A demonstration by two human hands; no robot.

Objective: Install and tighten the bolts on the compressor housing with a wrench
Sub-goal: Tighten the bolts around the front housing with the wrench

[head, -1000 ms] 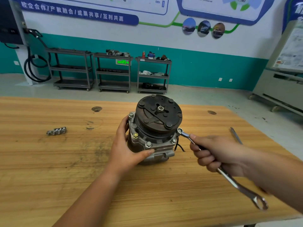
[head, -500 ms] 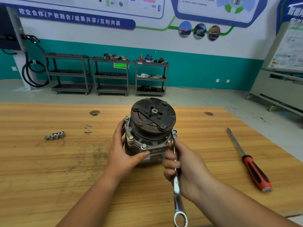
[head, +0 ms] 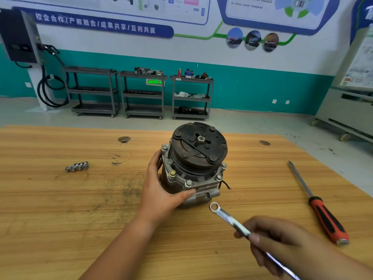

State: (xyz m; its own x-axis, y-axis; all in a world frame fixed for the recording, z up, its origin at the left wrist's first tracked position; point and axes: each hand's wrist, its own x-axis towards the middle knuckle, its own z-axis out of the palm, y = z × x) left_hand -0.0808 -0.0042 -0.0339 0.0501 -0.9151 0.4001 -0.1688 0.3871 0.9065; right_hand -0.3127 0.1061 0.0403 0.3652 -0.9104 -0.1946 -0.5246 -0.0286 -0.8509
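a: what's the left hand (head: 159,190) doing?

b: it grips the compressor (head: 193,158) from the left. the fingers curl round the far side of the housing and the thumb presses on the front face, just below the front bolt (head: 189,183). the compressor stands on the wooden table (head: 60,219), pulley end up.

a: and the right hand (head: 278,243)?

b: it's blurred, but its fingers are curled round the shank of the wrench (head: 228,217). the ring end points up and to the left, near the foot of the compressor and not touching it.

a: any change from half a second back?

b: yes. then the ring end sat on the right corner bolt (head: 223,165). now it's off that bolt and lower, in front of the housing. the left hand's hold is the same.

a: anything else on the table?

b: a red-and-black screwdriver (head: 314,205) to the right, well apart. a cluster of small metal parts (head: 77,166) lies off to the left.
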